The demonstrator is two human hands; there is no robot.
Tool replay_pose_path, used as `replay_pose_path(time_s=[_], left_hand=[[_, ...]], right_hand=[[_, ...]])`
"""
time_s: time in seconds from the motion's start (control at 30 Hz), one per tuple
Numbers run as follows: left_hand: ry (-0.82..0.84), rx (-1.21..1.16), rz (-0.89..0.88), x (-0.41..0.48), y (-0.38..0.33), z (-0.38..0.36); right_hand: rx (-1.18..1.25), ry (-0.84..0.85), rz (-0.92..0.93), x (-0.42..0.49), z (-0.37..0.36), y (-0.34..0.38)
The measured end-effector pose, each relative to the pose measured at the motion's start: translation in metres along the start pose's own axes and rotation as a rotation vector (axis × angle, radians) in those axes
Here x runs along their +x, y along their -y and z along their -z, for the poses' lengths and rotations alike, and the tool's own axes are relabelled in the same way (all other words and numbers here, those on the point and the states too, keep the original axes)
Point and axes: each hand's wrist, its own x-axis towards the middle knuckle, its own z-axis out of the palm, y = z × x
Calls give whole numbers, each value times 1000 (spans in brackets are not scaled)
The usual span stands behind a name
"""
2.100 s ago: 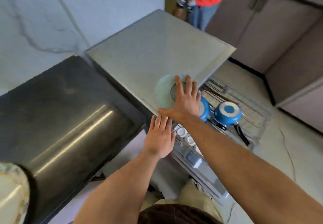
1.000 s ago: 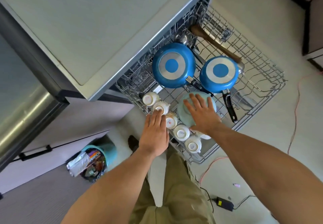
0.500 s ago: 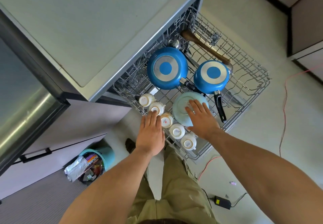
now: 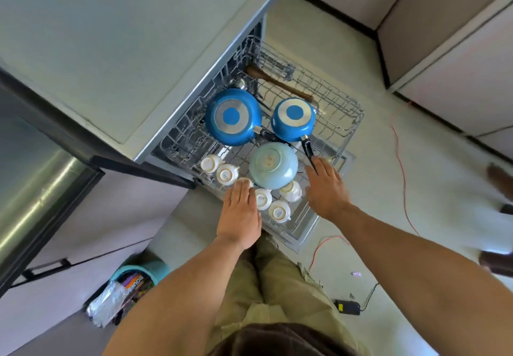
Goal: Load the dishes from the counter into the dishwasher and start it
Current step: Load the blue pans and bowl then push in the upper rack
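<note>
I see the pale bowl (image 4: 273,164) lying upside down in the pulled-out rack (image 4: 341,122), among 6 small white cups (image 4: 263,199) and just in front of 2 upturned blue pans (image 4: 233,117); my right hand (image 4: 326,189) lies flat beside the bowl, fingers straight, holding nothing, tips at a pan's black handle (image 4: 308,147); my left hand (image 4: 240,214) is flat too, fingertips over 1 cup; a wooden spoon (image 4: 277,83) lies at the rack's far end.
</note>
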Motion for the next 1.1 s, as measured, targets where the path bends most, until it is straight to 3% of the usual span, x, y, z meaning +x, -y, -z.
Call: replay_pose_path(time_s=[0.2,0.4,0.63,0.77,0.9,1.1], left_hand=[[-24,19,-57,0,-15,7],[-28,-21,-63,12,-39,9],[-21,-66,-19,36,-75,-4],[20,-154,62,50,-106,-16],[187,-276,159,76,-144,-16],[247,-364,455,115,-196,-26]], right_hand=[[50,-45,-134,-22,8,-25],[32,-95,-114,-35,4,-43],[-26,122,35,-14,-17,-66],[-106,219,162,14,-24,-87],[-88,350,244,48,-22,-114],[-136,334,389,94,-23,-154]])
